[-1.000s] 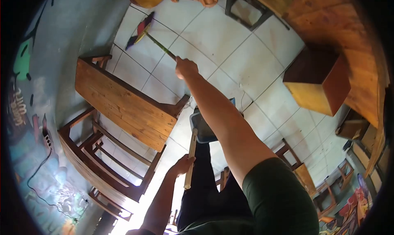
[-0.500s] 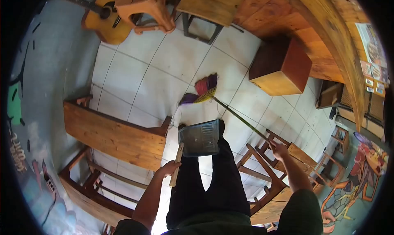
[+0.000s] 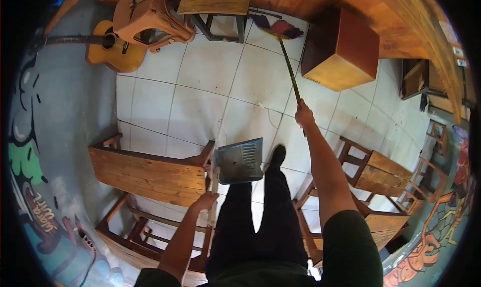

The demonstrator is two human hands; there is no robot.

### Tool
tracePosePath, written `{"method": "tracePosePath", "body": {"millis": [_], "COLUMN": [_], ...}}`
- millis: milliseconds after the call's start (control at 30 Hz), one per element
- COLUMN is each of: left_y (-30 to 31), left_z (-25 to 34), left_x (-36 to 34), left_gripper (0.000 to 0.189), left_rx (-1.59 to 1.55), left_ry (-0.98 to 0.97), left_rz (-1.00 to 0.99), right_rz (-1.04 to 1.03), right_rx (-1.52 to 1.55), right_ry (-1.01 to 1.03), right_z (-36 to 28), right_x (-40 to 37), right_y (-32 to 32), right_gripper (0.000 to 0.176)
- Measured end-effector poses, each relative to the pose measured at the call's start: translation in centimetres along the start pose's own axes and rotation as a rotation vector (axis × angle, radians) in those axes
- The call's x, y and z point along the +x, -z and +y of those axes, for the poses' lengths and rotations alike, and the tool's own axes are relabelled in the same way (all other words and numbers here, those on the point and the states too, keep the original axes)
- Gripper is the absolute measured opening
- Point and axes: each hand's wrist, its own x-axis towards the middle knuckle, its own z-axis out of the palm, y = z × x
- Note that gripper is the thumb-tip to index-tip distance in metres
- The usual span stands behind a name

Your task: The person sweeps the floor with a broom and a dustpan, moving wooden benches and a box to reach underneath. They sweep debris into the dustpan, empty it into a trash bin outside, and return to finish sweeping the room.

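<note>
My right hand [image 3: 304, 115] is closed round the handle of a broom [image 3: 289, 61], my arm stretched forward. The broom's purple and red bristles [image 3: 285, 29] touch down at the far end of the tiles, between a wooden stool and a box. In my left hand [image 3: 204, 203] is the wooden handle of a dustpan [image 3: 239, 161]. The grey-blue pan hangs in front of my legs, with a small dark speck on it. A pale bit of debris [image 3: 261, 104] lies on the white tiled floor [image 3: 200, 105] between the pan and the broom.
A wooden bench [image 3: 145, 171] stands at my left, with wooden chairs [image 3: 383, 174] at my right. Ahead are a guitar [image 3: 123, 51], an orange plastic stool [image 3: 150, 19], a wooden-topped stool [image 3: 214, 0] and a brown box [image 3: 345, 51]. A painted wall [image 3: 55, 151] runs along the left.
My right hand has reached forward, taking the broom head from mid-floor to the far end near the box. The dustpan stays before my legs. One foot now shows ahead.
</note>
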Motion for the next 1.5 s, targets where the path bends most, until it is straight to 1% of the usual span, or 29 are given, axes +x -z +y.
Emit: {"method": "tracePosePath", "body": {"millis": [33, 67, 133, 167, 233, 267, 300, 333, 367, 467, 500, 567, 667, 733, 767, 800, 867, 933, 967, 1000, 1033, 1067, 1133, 1167, 1267, 1333, 1400, 1433, 1500], "left_y": [1.2, -0.2, 0.0, 0.0, -0.7, -1.0, -1.1, -1.4, -1.2, -2.0, -2.4, -3.2, -4.8, -5.1, -5.3, -5.2, -5.4, -5.1, -4.9, -4.7, -4.2, -3.6, -2.9, -2.1, 0.0, 1.2, 2.5, 3.3, 5.2], "left_z": [5.1, 0.4, 3.6, 4.0, 3.3, 2.7, 2.0, 1.8, 4.2, 5.3, 5.3, 6.7, 6.6, 6.8, 7.0, 6.4, 5.2, 5.2, 5.7, 6.4, 8.1, 9.5, 10.9, 8.2, 9.7, 11.0, 10.6, 12.1, 14.5], "left_x": [-2.9, -0.6, -2.7, -2.6, -2.9, -2.6, -2.2, -1.9, -3.2, -3.2, -2.9, -3.2, -3.1, -3.3, -3.7, -4.0, -2.8, -2.2, -2.2, -2.5, -3.1, -3.4, -3.7, -1.4, 0.7, 2.6, 5.7, 5.8, 6.0], "left_gripper": [0.051, 0.043, 0.042, 0.042, 0.043, 0.043, 0.051, 0.059, 0.059, 0.059, 0.059, 0.06, 0.06, 0.061, 0.05, 0.05, 0.05, 0.05, 0.05, 0.051, 0.05, 0.05, 0.047, 0.047, 0.041, 0.033, 0.029, 0.029, 0.029], "left_rx": [-0.183, -0.176, -0.181, -0.171, -0.182, -0.195, -0.175, -0.155, -0.152, -0.199, -0.173, -0.207, -0.215, -0.208, -0.187, -0.175, -0.261, -0.232, -0.229, -0.222, -0.19, -0.16, -0.127, -0.16, -0.232, -0.221, -0.412, -0.404, -0.056], "left_ry": [0.201, 0.163, 0.229, 0.21, 0.231, 0.215, 0.212, 0.213, 0.266, 0.25, 0.255, 0.286, 0.307, 0.316, 0.3, 0.311, 0.301, 0.275, 0.277, 0.281, 0.267, 0.241, 0.211, 0.203, 0.188, 0.107, -0.004, -0.004, 0.241], "left_rz": [-0.024, 0.021, 0.064, 0.064, 0.041, 0.051, 0.038, 0.025, 0.052, 0.065, 0.062, 0.056, 0.088, 0.086, 0.117, 0.116, 0.071, 0.071, 0.078, 0.081, 0.072, 0.063, 0.065, 0.026, 0.048, 0.054, 0.089, 0.079, 0.099], "right_rz": [0.003, 0.003, -0.084, -0.094, -0.207, -0.152, -0.12, -0.212, -0.149, -0.156, 0.012, -0.007, 0.088, 0.064, 0.075, 0.041, -0.099, -0.271, -0.125, -0.194, -0.378, -0.397, -0.284, -0.233, -0.105, 0.041, 0.051, 0.113, 0.194], "right_rx": [-0.025, -0.065, -0.203, -0.175, -0.267, -0.239, -0.17, -0.067, 0.003, -0.035, -0.028, -0.059, -0.007, -0.112, -0.066, -0.049, -0.154, -0.279, -0.182, -0.167, -0.269, -0.272, -0.017, 0.026, 0.156, 0.265, 0.343, 0.362, 0.386], "right_ry": [-0.025, -0.056, -0.023, -0.045, -0.166, -0.126, -0.126, -0.205, -0.084, -0.166, 0.107, 0.041, 0.156, 0.052, 0.114, 0.145, 0.065, -0.099, 0.071, 0.0, -0.231, -0.282, -0.301, -0.32, -0.345, -0.268, -0.336, -0.331, -0.337], "right_z": [-1.2, -1.3, 6.9, 10.7, 17.7, 19.8, 21.7, 21.1, 21.9, 18.7, 20.8, 19.2, 13.4, 10.6, 11.5, 11.6, 15.4, 21.6, 28.2, 30.4, 27.0, 26.1, 28.2, 28.7, 26.7, 25.5, 25.6, 25.8, 25.2], "right_x": [-1.1, -2.5, -6.0, -10.6, -20.6, -25.4, -28.5, -31.3, -32.6, -31.3, -29.1, -23.0, -12.3, -8.1, -7.1, -7.9, -11.7, -18.9, -22.9, -27.3, -31.7, -34.8, -39.1, -40.6, -43.6, -44.2, -44.3, -44.1, -43.9], "right_y": [0.0, 0.1, -3.6, -4.4, -4.9, -4.3, -4.1, -2.0, -1.4, 1.1, -1.0, -3.1, -3.3, -2.5, -2.7, -1.5, -0.9, -1.1, -3.9, -3.2, 1.1, 2.9, 2.8, 2.3, 2.7, 2.4, 0.9, 0.1, -0.2], "right_gripper": [0.042, 0.044, 0.051, 0.055, 0.051, 0.046, 0.041, 0.041, 0.043, 0.044, 0.043, 0.043, 0.041, 0.041, 0.041, 0.042, 0.043, 0.043, 0.045, 0.041, 0.042, 0.041, 0.04, 0.038, 0.038, 0.037, 0.037, 0.037, 0.037]}}
